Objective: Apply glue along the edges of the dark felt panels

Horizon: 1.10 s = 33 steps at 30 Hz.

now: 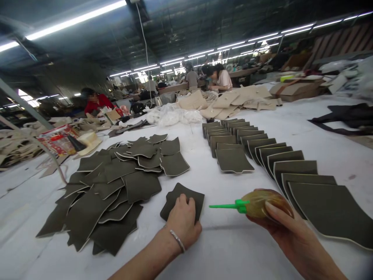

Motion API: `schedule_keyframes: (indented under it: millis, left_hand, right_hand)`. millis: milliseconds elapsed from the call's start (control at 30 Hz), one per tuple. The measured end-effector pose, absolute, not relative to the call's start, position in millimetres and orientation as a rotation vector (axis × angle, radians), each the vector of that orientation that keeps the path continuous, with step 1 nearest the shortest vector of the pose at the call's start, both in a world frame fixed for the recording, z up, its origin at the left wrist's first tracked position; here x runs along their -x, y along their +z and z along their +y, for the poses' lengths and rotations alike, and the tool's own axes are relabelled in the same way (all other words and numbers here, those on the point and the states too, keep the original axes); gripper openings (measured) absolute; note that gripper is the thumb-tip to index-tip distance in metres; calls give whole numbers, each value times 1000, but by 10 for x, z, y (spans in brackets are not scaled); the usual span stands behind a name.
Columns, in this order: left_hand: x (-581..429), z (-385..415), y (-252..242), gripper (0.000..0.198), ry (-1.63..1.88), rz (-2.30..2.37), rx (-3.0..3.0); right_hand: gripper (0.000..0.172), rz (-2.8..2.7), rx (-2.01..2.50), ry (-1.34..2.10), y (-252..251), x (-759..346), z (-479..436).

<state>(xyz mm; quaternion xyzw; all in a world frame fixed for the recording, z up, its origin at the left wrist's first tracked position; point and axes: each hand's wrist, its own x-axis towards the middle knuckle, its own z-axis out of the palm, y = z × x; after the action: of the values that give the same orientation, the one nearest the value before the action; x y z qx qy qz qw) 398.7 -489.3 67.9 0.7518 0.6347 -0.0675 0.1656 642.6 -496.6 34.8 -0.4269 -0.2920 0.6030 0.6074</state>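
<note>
My left hand [183, 219], a bracelet on its wrist, is closed on a dark olive leather piece [175, 194] lying on the white table. Its fingers bend over the top of the piece and the thumb is at the near right edge. In my right hand [284, 223] is an amber squeeze bottle [266, 202], its fingers wrapped round it. The bottle lies sideways, its green nozzle [225, 205] pointing left, apart from the leather piece. Left of my left hand spreads a loose pile of similar dark pieces [113, 190]. Overlapping rows of them [279, 159] stretch away at the right.
Beige sheets [230, 101] and clear plastic bags [175, 115] lie at the back of the white table [221, 256]. A metal pole [43, 144] stands at the left. An open cardboard box [297, 88] sits far right. Several people work in the background, one in red [100, 103].
</note>
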Motion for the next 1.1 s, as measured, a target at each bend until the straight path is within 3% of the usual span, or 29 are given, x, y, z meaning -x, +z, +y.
schedule_keyframes:
  millis: [367,667,867,1100]
  left_hand:
    - [-4238,-4860,644,40,-289,1909,-2152]
    - [-4064,-4733,702,24,-330,1828,-2221]
    - [-3884,-4741,665,34,-153,1759,-2185]
    - [-4030,-4835,663,34,-192,1809,-2130]
  right_hand:
    - [48,-637,1038,1481,330,-6426,-5004]
    - [77,-704,1080,1362,322,-6502,-4986]
    - [71,-779,1088,1284,448,-6404,-4907]
    - [64,-751,1100,1299,476,-6362,-4906]
